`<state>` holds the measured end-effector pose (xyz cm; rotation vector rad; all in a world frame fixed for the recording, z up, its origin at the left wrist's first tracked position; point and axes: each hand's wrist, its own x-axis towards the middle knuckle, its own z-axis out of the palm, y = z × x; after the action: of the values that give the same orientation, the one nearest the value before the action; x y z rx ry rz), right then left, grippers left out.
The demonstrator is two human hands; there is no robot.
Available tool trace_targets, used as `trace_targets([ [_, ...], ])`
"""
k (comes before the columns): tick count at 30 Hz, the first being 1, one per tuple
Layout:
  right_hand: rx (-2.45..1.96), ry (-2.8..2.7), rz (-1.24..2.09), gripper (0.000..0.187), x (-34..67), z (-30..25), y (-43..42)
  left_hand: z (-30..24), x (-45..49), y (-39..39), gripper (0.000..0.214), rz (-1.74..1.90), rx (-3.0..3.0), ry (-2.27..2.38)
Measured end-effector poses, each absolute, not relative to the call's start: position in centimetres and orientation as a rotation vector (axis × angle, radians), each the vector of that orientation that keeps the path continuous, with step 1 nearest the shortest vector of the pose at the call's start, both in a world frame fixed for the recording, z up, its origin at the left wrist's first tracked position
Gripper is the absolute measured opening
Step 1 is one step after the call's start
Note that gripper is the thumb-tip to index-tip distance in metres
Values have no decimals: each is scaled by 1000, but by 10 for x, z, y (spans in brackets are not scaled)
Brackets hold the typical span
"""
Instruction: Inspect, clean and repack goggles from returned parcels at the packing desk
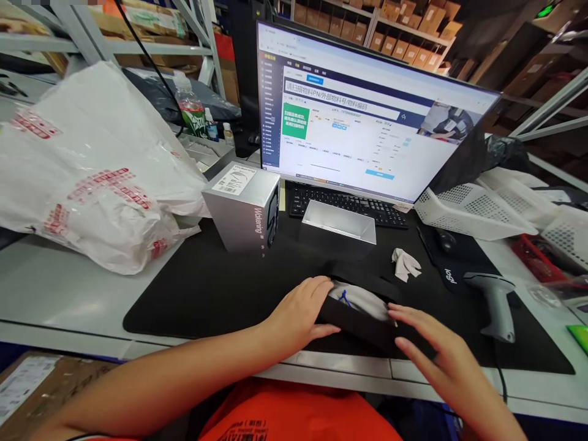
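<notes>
A black open-topped box [362, 327] lies near the front edge of the dark mat, holding a grey rounded item [365, 300] with a blue tie on it. My left hand [301, 309] grips the box's left end, fingers over the top and thumb along the near side. At the other end, my right hand [434, 340] has its fingers stretched out and thumb apart, fingertips touching the grey item's end or the box rim; I cannot tell which. Behind them stand a silver printed carton [234, 211] and a silver-edged open box part [339, 222].
A monitor [358, 116] and keyboard [367, 208] stand at the back. Left is a large white plastic bag [92, 171]. Crumpled white paper [406, 264], a mouse [445, 241], a barcode scanner [498, 306] and white baskets [473, 208] are to the right.
</notes>
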<state>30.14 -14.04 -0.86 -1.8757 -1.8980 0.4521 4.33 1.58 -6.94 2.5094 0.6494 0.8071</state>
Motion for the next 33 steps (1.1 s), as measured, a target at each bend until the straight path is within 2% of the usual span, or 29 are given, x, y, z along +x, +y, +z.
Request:
trace_targets([
  [2, -1906, -1916, 468, 56, 293, -27, -148, -67, 44, 16, 90, 746, 2524, 649],
  [4, -1887, -1947, 531, 60, 280, -41, -147, -66, 45, 16, 100, 715, 2579, 623],
  [8, -1741, -2030, 482, 24, 264, -56, -130, -67, 41, 13, 95, 818, 2787, 501],
  [9, -1696, -2043, 440, 20, 264, -58, -126, -67, 41, 13, 90, 851, 2840, 463],
  [12, -1548, -2057, 326, 32, 269, -65, -119, -61, 45, 14, 89, 889, 2930, 385],
  [16, -1507, -1918, 116, 40, 274, -69, -129, -42, 64, 24, 117, 638, 2839, 489],
  [18, -1656, -1701, 6, 42, 276, -72, -139, -34, 73, 30, 122, 511, 2767, 552],
  [21, -1848, -1447, 72, 51, 277, -80, -151, -31, 81, 35, 115, 479, 2670, 601],
  [25, -1807, -1437, 297, 60, 272, -89, -151, -37, 80, 35, 105, 550, 2637, 581],
  [29, -1750, -1561, 286, 46, 274, -79, -144, -41, 75, 30, 86, 626, 2668, 540],
  [33, -1638, -1593, 447, 35, 303, -57, -150, -38, 64, 23, 78, 733, 2640, 578],
])
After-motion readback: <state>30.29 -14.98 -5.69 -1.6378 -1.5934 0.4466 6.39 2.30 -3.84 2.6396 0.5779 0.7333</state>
